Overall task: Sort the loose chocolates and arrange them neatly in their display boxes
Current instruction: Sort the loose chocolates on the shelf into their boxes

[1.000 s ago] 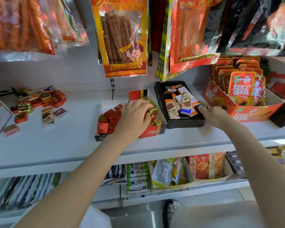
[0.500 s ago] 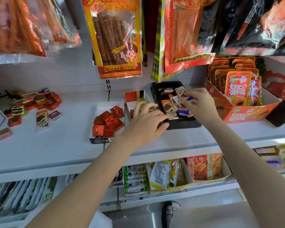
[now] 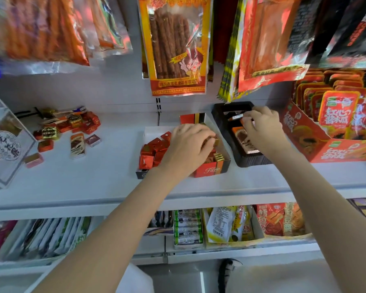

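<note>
My left hand (image 3: pixel 188 144) curls over gold chocolates (image 3: pixel 219 156) in the red box (image 3: pixel 211 170), probably squaring them. My right hand (image 3: pixel 262 127) pinches a bar (image 3: pixel 238 117) above the black tray (image 3: pixel 220 115). Loose chocolates (image 3: pixel 68 125) wait far left on the shelf (image 3: pixel 93 176).

Both bare forearms stretch forward and up, angling in toward each other. The left hand (image 3: pixel 190 148) lies palm down, knuckles up, its fingers curled downward with their tips hidden beneath; whether they hold anything cannot be told. The right hand (image 3: pixel 262 129) sits a little higher and further out, wrist bent, its thumb and fingers (image 3: pixel 248 118) bunched together in a pinch pointing left.
</note>
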A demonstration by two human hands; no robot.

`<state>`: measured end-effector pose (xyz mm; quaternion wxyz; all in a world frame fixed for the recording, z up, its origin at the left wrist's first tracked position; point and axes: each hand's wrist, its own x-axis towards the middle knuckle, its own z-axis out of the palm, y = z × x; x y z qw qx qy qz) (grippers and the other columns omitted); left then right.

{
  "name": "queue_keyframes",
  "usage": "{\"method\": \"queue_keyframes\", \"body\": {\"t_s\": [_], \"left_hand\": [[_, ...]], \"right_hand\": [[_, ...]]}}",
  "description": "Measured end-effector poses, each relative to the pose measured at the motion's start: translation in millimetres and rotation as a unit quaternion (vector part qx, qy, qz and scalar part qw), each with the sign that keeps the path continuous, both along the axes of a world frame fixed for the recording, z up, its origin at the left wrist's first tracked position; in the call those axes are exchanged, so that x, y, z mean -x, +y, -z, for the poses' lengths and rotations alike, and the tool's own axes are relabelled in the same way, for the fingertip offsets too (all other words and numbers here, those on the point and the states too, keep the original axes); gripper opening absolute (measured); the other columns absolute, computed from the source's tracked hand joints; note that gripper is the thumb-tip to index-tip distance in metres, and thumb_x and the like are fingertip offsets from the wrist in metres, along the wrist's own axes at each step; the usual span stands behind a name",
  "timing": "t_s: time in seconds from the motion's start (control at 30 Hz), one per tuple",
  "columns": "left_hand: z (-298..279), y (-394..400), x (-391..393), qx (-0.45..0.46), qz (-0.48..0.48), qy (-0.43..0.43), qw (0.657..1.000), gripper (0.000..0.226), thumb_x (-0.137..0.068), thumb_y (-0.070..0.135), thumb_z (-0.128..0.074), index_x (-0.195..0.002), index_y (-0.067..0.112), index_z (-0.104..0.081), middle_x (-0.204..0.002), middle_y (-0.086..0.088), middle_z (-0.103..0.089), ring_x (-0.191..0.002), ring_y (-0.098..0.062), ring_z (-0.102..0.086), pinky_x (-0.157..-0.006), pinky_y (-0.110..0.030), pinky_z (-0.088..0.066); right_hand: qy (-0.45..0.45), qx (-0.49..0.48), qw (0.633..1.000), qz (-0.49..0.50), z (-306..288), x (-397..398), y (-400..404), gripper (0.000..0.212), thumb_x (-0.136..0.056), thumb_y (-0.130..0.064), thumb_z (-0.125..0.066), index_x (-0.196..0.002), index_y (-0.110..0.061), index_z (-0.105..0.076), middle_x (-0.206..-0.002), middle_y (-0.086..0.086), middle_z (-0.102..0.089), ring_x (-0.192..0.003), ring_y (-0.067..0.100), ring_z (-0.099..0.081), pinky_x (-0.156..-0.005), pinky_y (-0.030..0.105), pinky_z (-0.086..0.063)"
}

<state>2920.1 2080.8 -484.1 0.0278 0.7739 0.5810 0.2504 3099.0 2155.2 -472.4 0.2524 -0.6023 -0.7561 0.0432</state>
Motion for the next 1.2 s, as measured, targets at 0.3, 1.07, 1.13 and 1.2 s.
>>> {"method": "queue_keyframes", "body": {"t_s": [0.3, 1.07, 1.13, 1.2], "left_hand": [[1.4, -24.1, 90.7, 0.0, -0.125, -0.003, 0.992, 0.028, -0.094, 0.023, -0.042, -0.117, 0.022, -0.058, -0.125, 0.002, -0.056, -0.12, -0.02, -0.044, -0.105, -0.035, -0.022], [19.4, -63.1, 255.3, 0.178, -0.21, -0.08, 0.958, 0.015, -0.085, 0.009, -0.057, -0.096, 0.008, -0.066, -0.115, -0.011, -0.053, -0.107, -0.028, -0.054, -0.097, -0.037, -0.042], [18.8, -61.4, 253.1, 0.174, -0.242, -0.072, 0.952, 0.015, -0.084, 0.018, -0.06, -0.096, 0.011, -0.06, -0.109, -0.009, -0.05, -0.102, -0.027, -0.053, -0.09, -0.037, -0.044], [19.1, -59.2, 247.4, 0.179, -0.282, -0.047, 0.942, 0.033, -0.082, 0.029, -0.063, -0.106, 0.011, -0.049, -0.112, -0.009, -0.048, -0.105, -0.029, -0.048, -0.087, -0.037, -0.041]], "right_hand": [[0.045, -0.016, 0.973, -0.226, -18.0, 87.9, -58.5, 0.025, -0.092, -0.011, -0.047, -0.111, -0.006, -0.061, -0.118, 0.014, -0.056, -0.11, 0.03, -0.05, -0.092, 0.03, -0.036], [-0.111, 0.141, 0.926, -0.332, 18.7, 345.4, 9.5, 0.039, -0.08, -0.026, -0.062, -0.117, -0.016, -0.052, -0.101, 0.009, -0.046, -0.108, 0.033, -0.05, -0.093, 0.031, -0.043], [-0.104, 0.151, 0.923, -0.337, 10.1, 327.5, 4.2, 0.043, -0.074, -0.028, -0.07, -0.111, -0.012, -0.056, -0.104, 0.012, -0.046, -0.103, 0.031, -0.052, -0.08, 0.023, -0.039], [-0.057, 0.141, 0.93, -0.333, 2.5, 302.3, -5.7, 0.045, -0.068, -0.027, -0.075, -0.106, -0.012, -0.058, -0.099, 0.009, -0.041, -0.096, 0.028, -0.051, -0.077, 0.021, -0.036]]}}
